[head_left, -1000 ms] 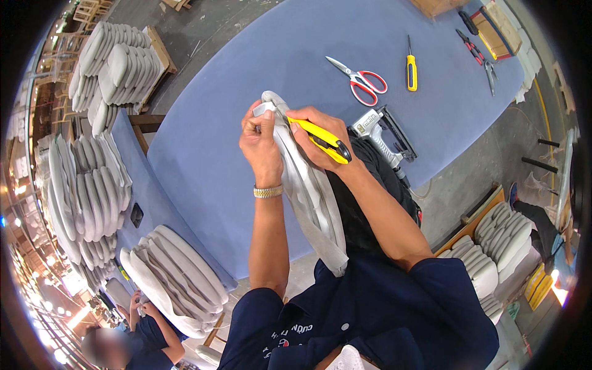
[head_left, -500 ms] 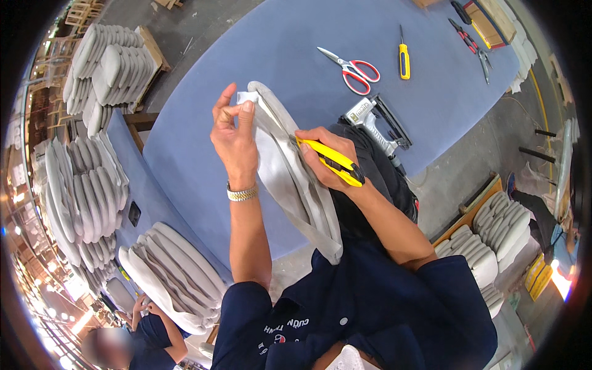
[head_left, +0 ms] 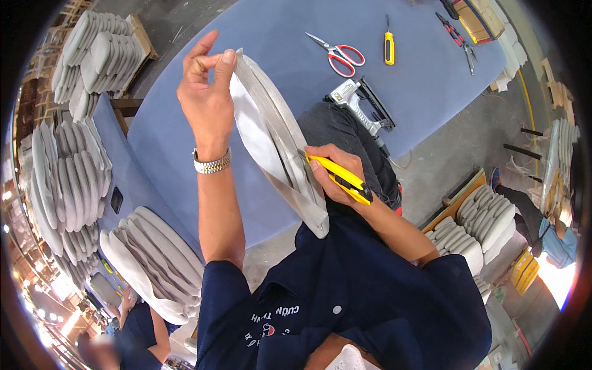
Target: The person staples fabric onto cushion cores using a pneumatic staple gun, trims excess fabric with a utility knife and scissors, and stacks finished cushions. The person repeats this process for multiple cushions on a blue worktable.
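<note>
A grey upholstered seat cushion point(head_left: 279, 117) stands on edge, tilted, between my lap and the blue-covered table. Fabric hangs loose along its left side as a pale flap point(head_left: 251, 131). My left hand point(head_left: 208, 92) is raised at the far end of the cushion, thumb and finger pinching the fabric's edge. In my right hand point(head_left: 336, 165) is a yellow utility knife point(head_left: 344, 177), its tip against the fabric seam midway along the cushion. How far the blade reaches into the cloth cannot be made out.
On the blue table point(head_left: 246, 31) lie red-handled scissors point(head_left: 340, 55), a yellow screwdriver point(head_left: 389, 49), pliers point(head_left: 457, 40) and a staple gun point(head_left: 361, 105). Stacked cushions point(head_left: 154, 265) stand at left, more point(head_left: 484, 225) at right. A co-worker point(head_left: 139, 330) is at lower left.
My left hand has moved up and away, drawing the fabric edge farther out. The knife has slid along the seam toward me. The whole view has shifted slightly.
</note>
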`<state>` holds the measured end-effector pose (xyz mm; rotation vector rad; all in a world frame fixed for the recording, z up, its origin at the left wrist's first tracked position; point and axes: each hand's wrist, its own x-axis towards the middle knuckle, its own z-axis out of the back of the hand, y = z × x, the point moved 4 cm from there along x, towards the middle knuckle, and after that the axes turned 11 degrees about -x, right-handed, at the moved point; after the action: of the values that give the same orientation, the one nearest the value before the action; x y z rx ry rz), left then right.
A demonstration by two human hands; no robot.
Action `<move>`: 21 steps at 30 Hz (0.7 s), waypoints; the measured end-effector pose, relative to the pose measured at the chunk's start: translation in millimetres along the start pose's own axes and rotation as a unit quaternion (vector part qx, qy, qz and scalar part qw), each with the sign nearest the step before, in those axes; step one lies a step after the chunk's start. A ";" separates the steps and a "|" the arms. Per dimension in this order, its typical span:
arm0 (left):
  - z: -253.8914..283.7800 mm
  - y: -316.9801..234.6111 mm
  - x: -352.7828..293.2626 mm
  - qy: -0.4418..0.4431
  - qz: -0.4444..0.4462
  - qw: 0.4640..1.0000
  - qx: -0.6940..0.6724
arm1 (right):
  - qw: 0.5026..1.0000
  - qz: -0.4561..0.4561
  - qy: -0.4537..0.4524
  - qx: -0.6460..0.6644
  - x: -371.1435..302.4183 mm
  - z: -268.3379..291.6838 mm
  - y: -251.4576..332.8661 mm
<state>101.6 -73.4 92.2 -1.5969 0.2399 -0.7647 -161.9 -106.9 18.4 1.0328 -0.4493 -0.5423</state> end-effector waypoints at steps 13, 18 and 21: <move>-20.7 -26.4 -101.3 0.099 0.072 0.974 0.193 | 0.999 0.039 -0.024 -0.006 -25.4 5.7 3.7; -14.0 -15.7 -188.4 0.145 0.124 0.968 0.163 | 0.999 0.027 -0.020 0.001 -28.3 7.4 4.4; -4.4 -8.5 -200.6 0.137 0.117 0.972 0.149 | 1.000 0.030 -0.005 -0.002 -28.3 6.4 4.8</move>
<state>-54.9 37.8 33.2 -1.1537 0.4817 -0.7936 -186.8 -91.9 22.7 1.0098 -0.4869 -0.4950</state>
